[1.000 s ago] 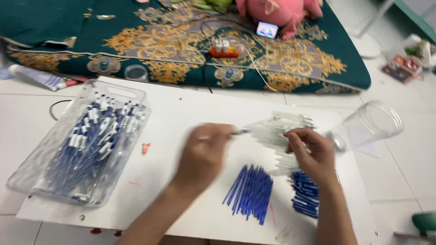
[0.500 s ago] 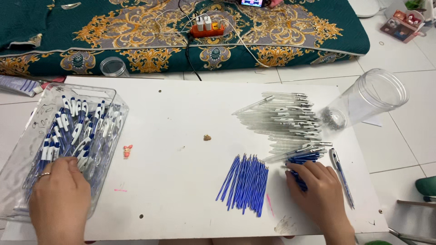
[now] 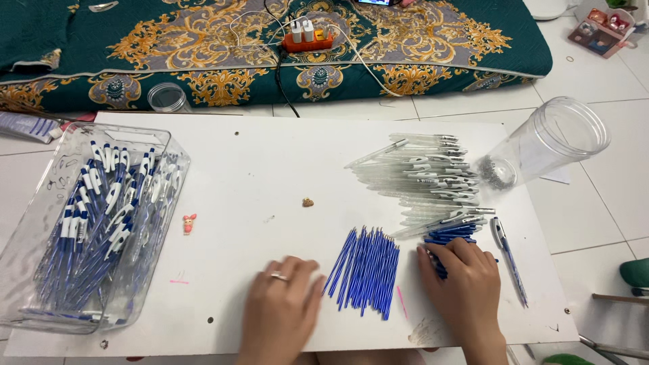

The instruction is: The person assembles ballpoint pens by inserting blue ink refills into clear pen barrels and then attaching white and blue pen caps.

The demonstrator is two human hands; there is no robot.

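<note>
- Two bare hands rest on a white board [image 3: 284, 169] laid on the tiled floor, either side of a fanned row of blue pen refills [image 3: 364, 270].
- Left hand [image 3: 282, 307], ring on one finger, lies palm down with fingers spread, its grip released and holding nothing; the refills sit just to its right, long axes running near to far with a slight lean.
- Right hand [image 3: 465, 287] presses down on a second, smaller bundle of blue refills [image 3: 451, 236], fingers curled over it; whether any piece is pinched cannot be told.
- Right hand is nearer the pile of clear pen barrels [image 3: 426, 179], which lies just beyond its fingertips, barrels running left to right.
- Half a second earlier the left hand was at the clear tray of finished pens [image 3: 94, 223] on the far left; it has since come back to the middle, while the right hand has stayed put.
- One assembled pen [image 3: 508, 260] lies right of that hand; a clear jar [image 3: 551, 145] lies tipped at the board's far corner.
</note>
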